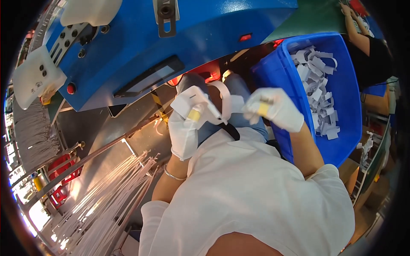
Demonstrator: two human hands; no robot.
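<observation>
Overhead, two gloved hands (186, 128) (275, 109), one strap (225, 100).

Your left hand (184, 128) hides the near end of the white strip (224, 102); your right hand (275, 109) blurs. At upper right, the frame's edge crops a co-worker (367, 38).

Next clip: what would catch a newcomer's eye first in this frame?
Probably the two white-gloved hands at centre: the left hand and right hand hold a pale looped strip between them. Behind them, across the top, looms a large blue machine housing, and at the right stands a blue plastic bin filled with white paper scraps. At lower left, a bundle of thin white strips fans out.
</observation>
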